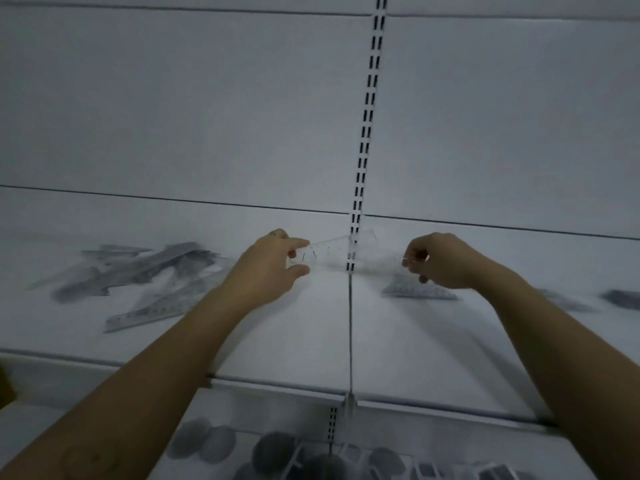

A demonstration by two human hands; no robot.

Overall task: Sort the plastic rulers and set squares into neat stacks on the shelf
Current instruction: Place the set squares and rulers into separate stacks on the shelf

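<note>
Both hands hold one clear plastic set square (341,252) above the white shelf (304,341), in front of the slotted upright. My left hand (268,268) pinches its left end. My right hand (438,259) grips its right end. A loose heap of grey rulers and set squares (138,275) lies on the shelf to the left. One long ruler (149,311) juts toward the front edge. A set square (419,291) lies flat just under my right hand. The picture is blurred, so markings are unreadable.
More grey pieces (620,299) lie at the far right of the shelf. A slotted upright (367,133) runs up the white back panel. A lower shelf holds round dark protractor-like pieces (211,443) and other small items (429,471).
</note>
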